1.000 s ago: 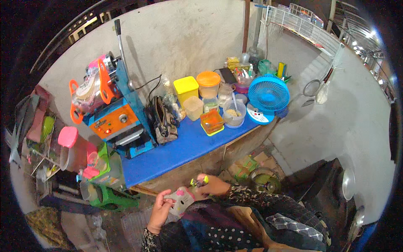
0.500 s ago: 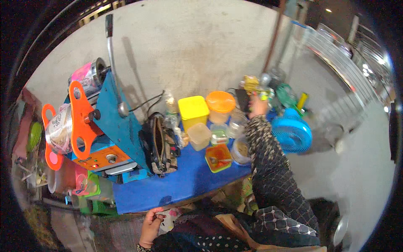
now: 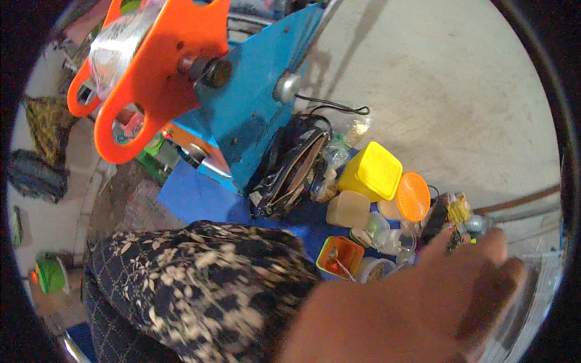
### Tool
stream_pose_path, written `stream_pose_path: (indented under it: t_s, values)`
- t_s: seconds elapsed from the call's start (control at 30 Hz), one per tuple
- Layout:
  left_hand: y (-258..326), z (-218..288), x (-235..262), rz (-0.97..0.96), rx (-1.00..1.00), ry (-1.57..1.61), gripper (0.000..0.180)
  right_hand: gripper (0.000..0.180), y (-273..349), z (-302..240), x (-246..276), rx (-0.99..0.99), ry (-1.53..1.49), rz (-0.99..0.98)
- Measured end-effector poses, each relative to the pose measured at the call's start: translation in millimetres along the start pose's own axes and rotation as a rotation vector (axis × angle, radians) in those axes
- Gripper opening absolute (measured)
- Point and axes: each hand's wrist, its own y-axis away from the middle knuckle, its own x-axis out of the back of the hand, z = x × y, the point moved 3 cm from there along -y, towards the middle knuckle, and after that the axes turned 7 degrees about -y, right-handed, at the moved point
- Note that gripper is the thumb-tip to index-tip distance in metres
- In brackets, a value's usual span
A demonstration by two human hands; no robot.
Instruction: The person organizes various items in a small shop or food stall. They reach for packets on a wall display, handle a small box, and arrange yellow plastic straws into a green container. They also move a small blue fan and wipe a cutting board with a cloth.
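Note:
My left hand (image 3: 417,302) is very close, large and blurred at the lower right. Its patterned black-and-beige sleeve crosses from the left. The fingers bend away at the right, and whether they hold anything is hidden. Behind it are a square tub of orange-red sauce (image 3: 339,255) with a spoon, and a round clear tub (image 3: 372,270), partly covered. My right hand cannot be made out; a small reddish patch and dark patterned bit show near the yellow packet (image 3: 458,209), mostly behind my left hand.
A blue sealing machine (image 3: 248,115) with orange roll holders (image 3: 175,66) fills the upper left. Beside it an open black bag (image 3: 296,166) lies on the blue tabletop (image 3: 203,196). A yellow box (image 3: 372,172), an orange-lidded tub (image 3: 413,196) and clear containers (image 3: 348,209) stand close together.
The view has tilted and turned left, so the machine looks much nearer. My left arm has come up across the view. My right arm, reaching over the table before, is no longer plainly visible.

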Motion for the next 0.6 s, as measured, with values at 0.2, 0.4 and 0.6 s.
stream_pose_path:
  t_s: [0.2,0.4,0.6]
  values:
    - [-5,-8,15,0.062,0.018,-0.099,0.042,0.029,-8,-3,4,-0.021,-0.007,0.008]
    - [17,-18,40,0.096,0.222,-0.298,0.043,0.026,-8,13,11,-0.091,-0.07,0.025]
    - [136,-25,51,0.047,0.65,-0.472,0.041,0.023,17,22,56,-0.22,-0.353,0.176]
